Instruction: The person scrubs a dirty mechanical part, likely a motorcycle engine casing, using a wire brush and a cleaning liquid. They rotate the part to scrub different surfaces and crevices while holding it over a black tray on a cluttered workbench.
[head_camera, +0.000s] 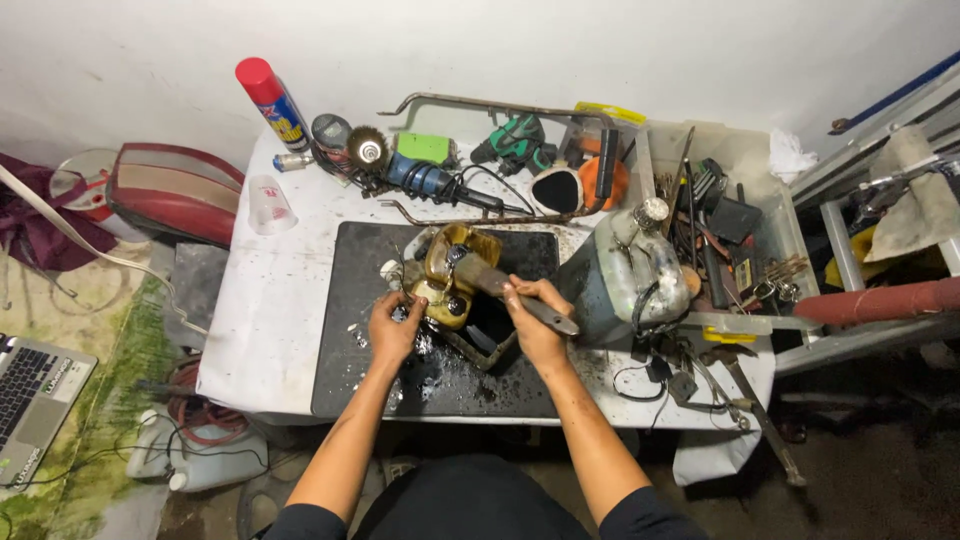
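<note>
Hands (395, 330) (535, 325) mid-mat (345, 300), clutter crowding right edge

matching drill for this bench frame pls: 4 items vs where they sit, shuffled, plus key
Things:
1. spray can
2. clear plastic cup
3. laptop
4. grey fuel tank

Places:
A. on the floor, far left
B. right of the black mat, beside the right hand
C. back left corner of the table, red cap up
D. lying on the white tabletop, left of the mat

Pairs: 1-C, 2-D, 3-A, 4-B
</note>
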